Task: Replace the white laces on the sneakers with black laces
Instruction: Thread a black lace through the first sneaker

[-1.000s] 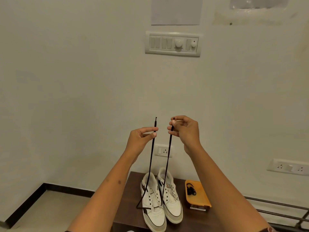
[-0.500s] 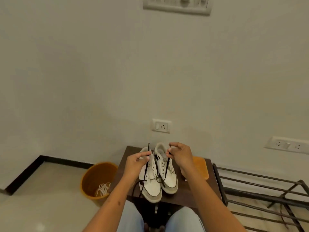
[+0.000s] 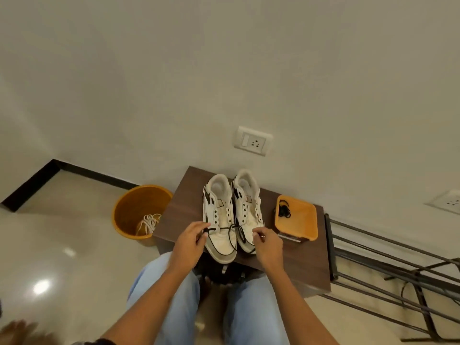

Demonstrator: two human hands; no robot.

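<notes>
Hands dropped from raised pull to toe of left sneaker (image 3: 220,220); left hand (image 3: 190,241) and right hand (image 3: 267,245) fingers pinch black lace (image 3: 234,232) ends. Bottom eyelets threaded; rest, other sneaker (image 3: 247,207), remain. White laces (image 3: 148,224) binned.

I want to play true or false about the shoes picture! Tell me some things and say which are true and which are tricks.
1. Two white sneakers sit side by side on the brown table. True.
2. The left hand and the right hand each pinch part of the black lace. True.
3. The white laces are tied on the sneakers. False: they lie in the orange bucket on the floor.
4. The orange tray is on the floor. False: it sits on the table, right of the sneakers.
5. Something black lies in the tray. True.
</notes>
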